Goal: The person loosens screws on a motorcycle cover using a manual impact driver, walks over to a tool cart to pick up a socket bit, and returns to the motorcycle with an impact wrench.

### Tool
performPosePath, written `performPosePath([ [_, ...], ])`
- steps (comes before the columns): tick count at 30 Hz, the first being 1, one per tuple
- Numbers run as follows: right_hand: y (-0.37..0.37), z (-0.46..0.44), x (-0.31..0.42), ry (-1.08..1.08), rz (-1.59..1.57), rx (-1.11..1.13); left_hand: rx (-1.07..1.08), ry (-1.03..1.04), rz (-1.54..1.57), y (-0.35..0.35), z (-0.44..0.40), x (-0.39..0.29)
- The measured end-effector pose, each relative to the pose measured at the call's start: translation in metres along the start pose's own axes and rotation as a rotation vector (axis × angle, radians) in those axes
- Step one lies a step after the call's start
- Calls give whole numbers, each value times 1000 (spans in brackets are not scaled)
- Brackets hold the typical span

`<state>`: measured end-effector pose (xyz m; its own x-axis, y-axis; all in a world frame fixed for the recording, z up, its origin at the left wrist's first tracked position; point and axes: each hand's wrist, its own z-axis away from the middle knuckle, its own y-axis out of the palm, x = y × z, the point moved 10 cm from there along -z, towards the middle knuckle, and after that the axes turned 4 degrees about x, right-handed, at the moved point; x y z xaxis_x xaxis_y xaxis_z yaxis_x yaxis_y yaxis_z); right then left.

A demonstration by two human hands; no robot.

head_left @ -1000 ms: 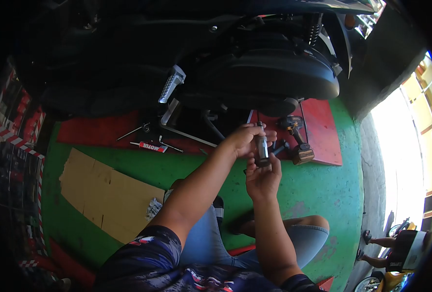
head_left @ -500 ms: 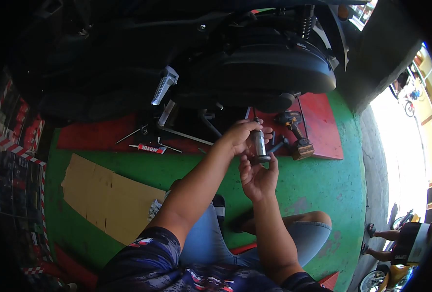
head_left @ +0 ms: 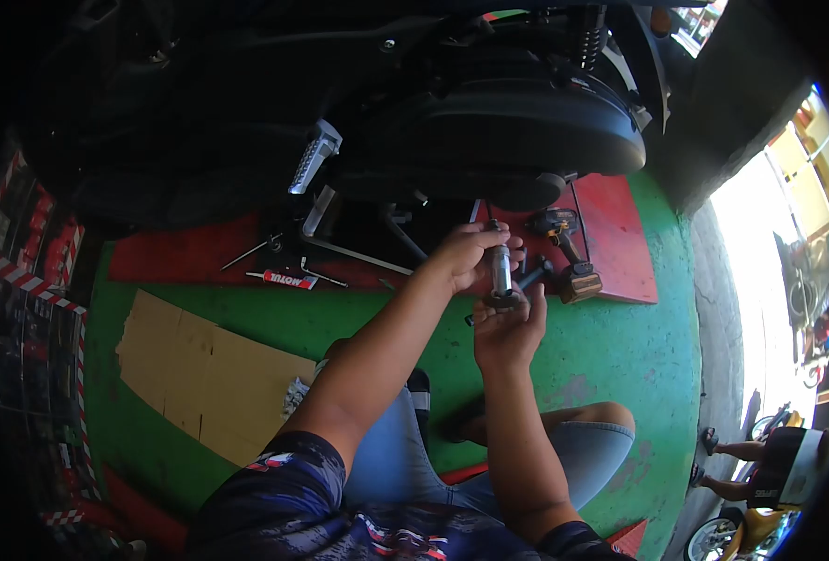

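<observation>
My left hand (head_left: 469,254) is closed around the upper end of a silver metal cylindrical tool (head_left: 501,271), with a dark tip showing above the fingers. The tool stands roughly upright, and a dark round piece sits at its lower end. My right hand (head_left: 510,338), palm up, has its fingers curled at that dark end, with the thumb along the right side. Just right of the tool, a dark hammer-shaped tool (head_left: 537,272) lies on the red platform. Beyond it lies a cordless impact driver (head_left: 566,245).
A black scooter (head_left: 489,131) with a silver footpeg (head_left: 315,157) stands over the red platform (head_left: 167,258). On the platform lie a MOTUL tube (head_left: 284,280), an L-shaped wrench (head_left: 325,274) and a thin rod tool (head_left: 249,253). Cardboard (head_left: 207,365) covers some green floor. A person's legs (head_left: 737,451) show at right.
My right hand has shifted slightly right and up, its fingers now closer about the tool's dark lower end. The left hand keeps its hold on the upper end.
</observation>
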<state>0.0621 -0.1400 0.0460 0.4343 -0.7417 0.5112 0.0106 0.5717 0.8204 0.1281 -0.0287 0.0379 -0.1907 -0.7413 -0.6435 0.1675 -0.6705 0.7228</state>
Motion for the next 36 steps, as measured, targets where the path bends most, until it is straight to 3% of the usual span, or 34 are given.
performPosePath([
  [1,4,1,-19,222,-290,21,0,0,0,-1,-1,0],
  [2,-1,-1,-16,221,-290,21,18,-9,54,-1,-3,2],
  [4,13,2,-35,484,-407,206,37,-10,108,1,-6,-2],
  [5,10,-1,-39,489,-405,205,31,-29,154,-1,-6,-1],
  [7,-16,-17,-17,193,90,29,29,-47,197,-1,-7,-1],
  [8,-16,-15,-19,192,92,26,-74,-28,-114,-10,-7,-4],
  [9,-8,-10,11,-102,551,10,-175,-9,-425,-19,-5,-8],
  [10,13,-1,36,-407,1003,0,-173,-6,-424,-19,-7,-9],
  [11,12,-2,35,-406,1005,0,-134,-10,-345,-17,-7,-7],
  [13,-3,-7,27,-292,543,-28,-57,-14,-185,-13,-8,-4],
  [14,-2,-7,29,-290,543,-27,-58,-13,-184,-13,-8,-4],
  [16,1,-5,1,39,-273,-70,32,-28,-14,-3,-7,-3],
  [17,-6,-10,0,40,-274,-71,31,-29,-14,-3,-5,-5],
  [19,26,-7,-35,489,-399,301,65,-66,134,2,-4,-2],
  [20,21,-10,-35,489,-397,303,67,-64,134,1,-4,-6],
  [22,8,-18,-30,402,-53,165,-16,-149,1,-12,-3,-6],
  [23,12,-18,-32,402,-52,170,-15,-145,-1,-13,-7,-6],
  [25,-4,-20,0,77,699,-3,-238,71,-322,-36,-11,-22],
  [29,-11,-25,8,-62,854,-19,-135,57,-216,-31,-15,-19],
  [31,-5,-21,-4,58,-39,31,-100,58,-127,-24,-12,-17],
  [33,-12,-23,-9,86,-195,-22,-59,63,-40,-20,-14,-16],
  [35,-4,-28,-29,332,-539,133,13,54,45,-16,-18,-11],
  [36,-5,-29,-25,330,-538,133,15,53,46,-15,-17,-10],
])
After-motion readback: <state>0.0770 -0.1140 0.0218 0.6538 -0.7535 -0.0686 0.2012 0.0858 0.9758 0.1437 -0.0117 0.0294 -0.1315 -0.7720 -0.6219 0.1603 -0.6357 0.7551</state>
